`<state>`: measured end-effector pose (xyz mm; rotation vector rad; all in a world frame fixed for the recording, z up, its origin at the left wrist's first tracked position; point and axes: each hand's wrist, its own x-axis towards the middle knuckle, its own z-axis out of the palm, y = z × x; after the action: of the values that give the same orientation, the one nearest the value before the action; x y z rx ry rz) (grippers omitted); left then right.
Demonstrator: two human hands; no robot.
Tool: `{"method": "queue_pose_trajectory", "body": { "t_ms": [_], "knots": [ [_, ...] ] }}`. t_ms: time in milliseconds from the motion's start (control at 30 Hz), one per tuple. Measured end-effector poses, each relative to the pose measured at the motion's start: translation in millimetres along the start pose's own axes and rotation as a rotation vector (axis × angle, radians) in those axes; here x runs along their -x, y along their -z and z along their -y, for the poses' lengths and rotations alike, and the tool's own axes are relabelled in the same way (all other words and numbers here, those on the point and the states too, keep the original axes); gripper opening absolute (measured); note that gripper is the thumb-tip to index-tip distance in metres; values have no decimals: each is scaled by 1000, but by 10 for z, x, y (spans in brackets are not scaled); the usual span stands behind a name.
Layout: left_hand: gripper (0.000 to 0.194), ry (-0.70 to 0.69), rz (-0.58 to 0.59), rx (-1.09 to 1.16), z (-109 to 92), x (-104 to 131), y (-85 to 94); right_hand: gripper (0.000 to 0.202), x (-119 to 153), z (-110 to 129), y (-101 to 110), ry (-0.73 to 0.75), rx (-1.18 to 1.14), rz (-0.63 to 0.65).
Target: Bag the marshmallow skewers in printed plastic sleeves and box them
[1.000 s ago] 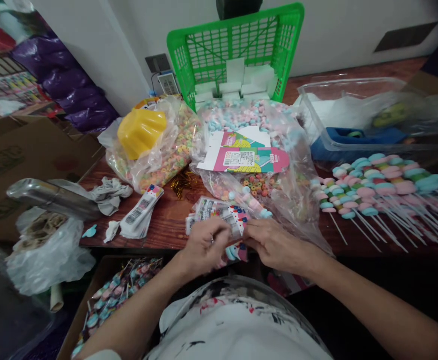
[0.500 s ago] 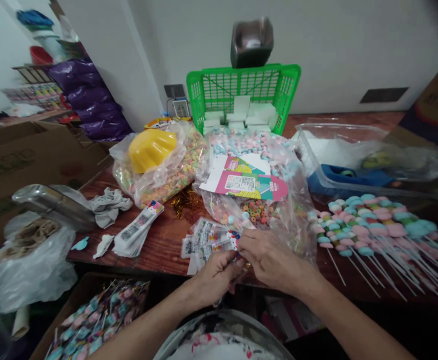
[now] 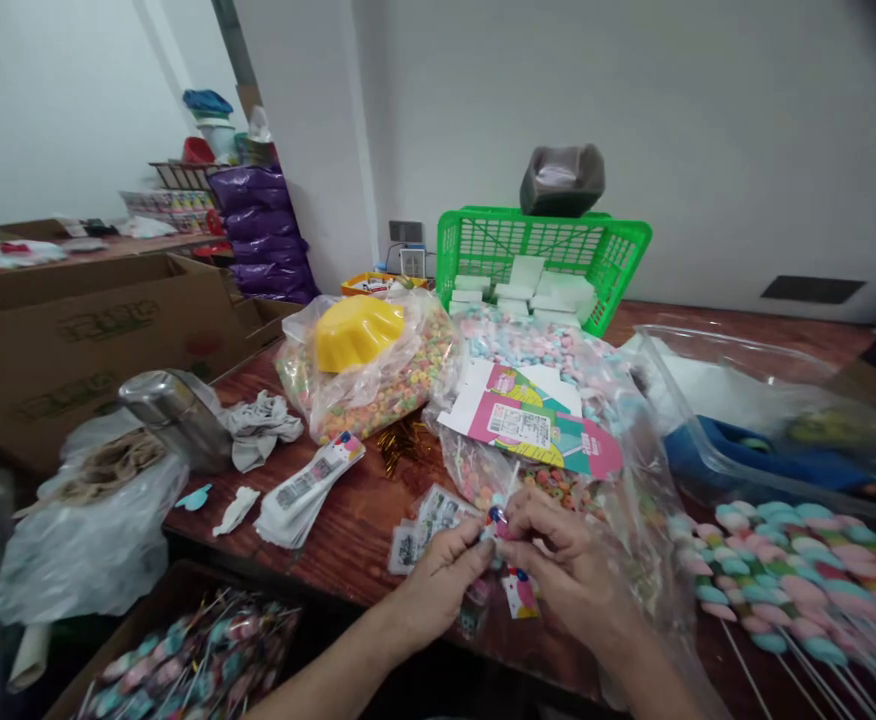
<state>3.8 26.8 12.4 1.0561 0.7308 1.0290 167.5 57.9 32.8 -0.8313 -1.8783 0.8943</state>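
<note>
My left hand (image 3: pixel 438 570) and my right hand (image 3: pixel 569 565) meet over the table's front edge, fingers pinched around a bagged candy stick (image 3: pixel 495 516). Its white stick points up between them, and the clear, printed end of the bag (image 3: pixel 519 594) shows below my fingers. The candy inside is mostly hidden. Just behind my left hand lie flat clear printed bags (image 3: pixel 434 515). Further left is a fanned stack of printed bags (image 3: pixel 307 492). Gold twist ties (image 3: pixel 397 448) lie behind them. On the right are marshmallow sticks (image 3: pixel 798 570) in a heap.
Bags of ring candy (image 3: pixel 378 400) and marshmallows (image 3: pixel 528 335) stand behind, under a flattened printed box (image 3: pixel 532 420). A green basket (image 3: pixel 475 235) is at the back. A clear bin (image 3: pixel 708 420) holds a blue tape dispenser. A box of finished sticks (image 3: pixel 198 650) sits below left.
The camera view has shifted, so the scene sits lower and further right. The candy stick now stands upright between my hands with its white stick showing, and my fingers have shifted on the bag.
</note>
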Motion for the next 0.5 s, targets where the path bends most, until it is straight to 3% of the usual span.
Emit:
{"method": "queue_pose_trajectory", "body": {
  "t_ms": [133,300,500],
  "knots": [
    [34,83,-112,130,6,8,86,15,-107,-56,-130,-37,-186,-133],
    [40,70,-192,264,18,-7,171,14,-155,-166,-385,48,-67,-133],
    [45,205,-91,316,93,28,272,16,-39,-308,-552,-96,-108,-246]
  ]
}}
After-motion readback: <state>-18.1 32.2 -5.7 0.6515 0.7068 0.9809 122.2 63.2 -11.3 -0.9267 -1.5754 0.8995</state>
